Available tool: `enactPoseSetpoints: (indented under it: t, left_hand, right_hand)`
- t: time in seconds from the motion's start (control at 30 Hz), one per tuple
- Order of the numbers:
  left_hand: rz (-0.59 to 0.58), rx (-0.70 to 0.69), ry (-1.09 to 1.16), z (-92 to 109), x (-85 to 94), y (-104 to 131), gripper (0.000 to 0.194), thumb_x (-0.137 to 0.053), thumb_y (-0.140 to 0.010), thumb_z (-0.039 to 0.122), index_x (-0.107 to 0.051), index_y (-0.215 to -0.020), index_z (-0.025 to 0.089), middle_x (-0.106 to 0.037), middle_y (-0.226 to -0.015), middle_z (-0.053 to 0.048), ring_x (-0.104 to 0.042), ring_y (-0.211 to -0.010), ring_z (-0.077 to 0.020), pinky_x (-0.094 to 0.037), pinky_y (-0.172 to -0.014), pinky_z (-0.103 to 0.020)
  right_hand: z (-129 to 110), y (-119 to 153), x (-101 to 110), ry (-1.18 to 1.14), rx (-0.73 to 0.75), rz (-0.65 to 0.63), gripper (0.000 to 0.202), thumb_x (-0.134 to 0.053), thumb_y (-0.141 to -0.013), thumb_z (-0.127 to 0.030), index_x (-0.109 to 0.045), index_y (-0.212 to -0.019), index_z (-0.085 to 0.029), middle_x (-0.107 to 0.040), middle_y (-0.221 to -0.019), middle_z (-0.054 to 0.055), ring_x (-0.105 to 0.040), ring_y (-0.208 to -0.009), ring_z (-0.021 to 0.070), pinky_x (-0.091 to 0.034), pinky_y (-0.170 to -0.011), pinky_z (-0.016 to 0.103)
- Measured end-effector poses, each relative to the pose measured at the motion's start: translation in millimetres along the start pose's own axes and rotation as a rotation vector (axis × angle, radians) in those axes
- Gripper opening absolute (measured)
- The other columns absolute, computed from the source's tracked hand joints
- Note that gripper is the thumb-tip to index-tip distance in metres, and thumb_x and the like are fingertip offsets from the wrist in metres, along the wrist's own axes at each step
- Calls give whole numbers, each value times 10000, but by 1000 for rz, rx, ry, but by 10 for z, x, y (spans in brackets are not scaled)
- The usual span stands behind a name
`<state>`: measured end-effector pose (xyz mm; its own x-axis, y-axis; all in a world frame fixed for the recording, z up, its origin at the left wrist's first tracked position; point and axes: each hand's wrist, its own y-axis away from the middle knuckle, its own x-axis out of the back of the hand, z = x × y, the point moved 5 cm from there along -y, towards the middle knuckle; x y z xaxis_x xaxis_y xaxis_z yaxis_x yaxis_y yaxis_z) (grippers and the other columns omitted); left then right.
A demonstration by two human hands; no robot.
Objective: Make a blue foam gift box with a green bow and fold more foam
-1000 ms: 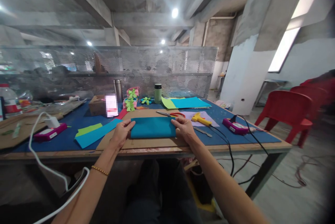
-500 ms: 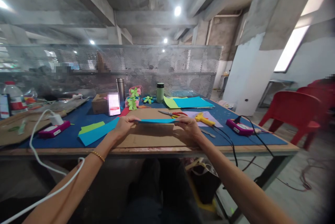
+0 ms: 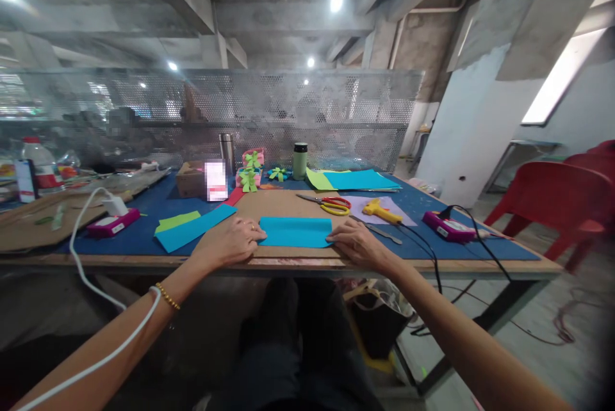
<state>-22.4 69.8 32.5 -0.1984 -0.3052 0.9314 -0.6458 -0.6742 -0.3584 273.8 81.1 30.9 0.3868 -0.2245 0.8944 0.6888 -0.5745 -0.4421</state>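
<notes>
- White cable (image 3: 129,342): it crosses the left forearm, so that arm moves best without a sudden pull.
- Blue strip (image 3: 192,232): its right end reaches close to the left fingers, leaving little open room there.
- Left fingers (image 3: 254,232): bent and holding the left end of the blue sheet (image 3: 295,232). Light, even pressure seems best (a hard grip could crease the paper).
- Between the fingers, the sheet lies over the cardboard (image 3: 283,203); its long edges are uncovered, and the near one is close to the surface (image 3: 519,265) edge.
- Right fingers (image 3: 339,232): holding the right end; matching the left's pull would keep the sheet square.
- Scissors (image 3: 324,201): beyond the right fingers, limiting forward room.
- Metal tool (image 3: 384,233) and glue gun (image 3: 379,212): to the right, tightening sideways movement.
</notes>
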Motion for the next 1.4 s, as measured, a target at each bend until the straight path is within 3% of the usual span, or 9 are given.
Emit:
enactPoseSetpoints:
  t: [0.17,0.27,0.33,0.5,0.7,0.93,1.07,1.23,1.4]
  left_hand:
    - [-25,42,-105,66,-21,-212,328,-407,-937,182,-716,-827,164,-707,-852,-99,-604,-813,-217,-352,-803,-345]
    - [-81,63,-184,184,-122,-389,326,-389,-969,182,-713,-940,157,-706,-909,-126,-605,-756,-219,-347,-759,-352]
    - [-88,80,-205,288,-184,-478,336,-380,-1003,252,-707,-1039,180,-709,-915,-135,-621,-773,-234,-348,-762,-358]
    - [-60,156,-238,449,-255,-564,371,-436,-998,421,-680,-1187,215,-707,-908,-165,-647,-854,-270,-366,-794,-366]
    - [-84,294,-214,315,-260,-595,463,-447,-955,515,-664,-1265,247,-723,-1014,-184,-650,-941,-325,-404,-794,-389]
    - [-205,382,-115,186,-185,-600,696,-412,-884,678,-609,-1368,218,-709,-1157,-219,-604,-1116,-391,-412,-871,-444]
    - [-281,439,-152,184,-157,-630,827,-382,-838,763,-701,-1232,110,-690,-1149,-291,-612,-1097,-429,-411,-881,-471]
    - [-333,439,-224,152,-182,-685,814,-400,-807,804,-804,-931,108,-719,-1031,-309,-629,-1043,-462,-371,-912,-528]
    - [-408,456,-326,138,-161,-672,878,-293,-822,830,-800,-985,132,-703,-1132,-281,-607,-1097,-426,-371,-929,-499]
  right_hand:
    - [-62,-125,16,133,-106,-94,545,-332,-1042,-423,-765,-798,-198,-752,-907,89,-596,-863,204,-300,-885,375]
    - [-102,-313,-17,293,-186,-131,534,-391,-1020,-404,-723,-685,-152,-730,-771,117,-597,-740,196,-296,-827,364]
    - [-193,-416,-44,390,-202,-162,462,-434,-1003,-386,-733,-743,-149,-731,-762,134,-611,-720,208,-295,-816,366]
    - [-462,-530,-140,491,-219,-259,318,-443,-997,-309,-708,-1127,-188,-747,-848,137,-660,-774,245,-317,-839,371]
    - [-500,-621,-241,497,-294,-292,403,-455,-989,-425,-748,-982,-148,-740,-1024,186,-681,-970,300,-351,-951,419]
    - [-360,-608,-270,463,-432,-274,536,-388,-988,-509,-716,-1086,-96,-747,-994,225,-708,-951,319,-418,-880,401]
    - [-329,-612,-272,465,-479,-270,580,-401,-963,-536,-773,-961,-91,-745,-967,252,-713,-939,329,-440,-814,375]
    - [-328,-626,-270,443,-507,-266,609,-397,-953,-552,-796,-953,-92,-747,-954,256,-711,-941,340,-449,-804,380]
    - [-304,-593,-268,434,-567,-292,652,-381,-946,-594,-791,-985,-89,-746,-968,253,-706,-958,350,-457,-801,379]
